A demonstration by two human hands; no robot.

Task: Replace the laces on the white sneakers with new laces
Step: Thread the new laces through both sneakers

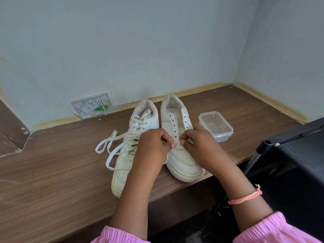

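Your left hand (pixel 154 142) and right hand (pixel 198 141) meet at the lowest eyelets of the unlaced white leather sneaker (pixel 182 155) on the brown wooden worktop (pixel 52 172), fingers pinching a flat, limp lace there; grip near its stiff tip.

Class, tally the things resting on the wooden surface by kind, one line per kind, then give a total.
White sneakers: 2, left sneaker still laced, right sneaker mostly unlaced
Clear plastic container: 1
Wall plate with wires: 1, leaning against the wall
Total: 4
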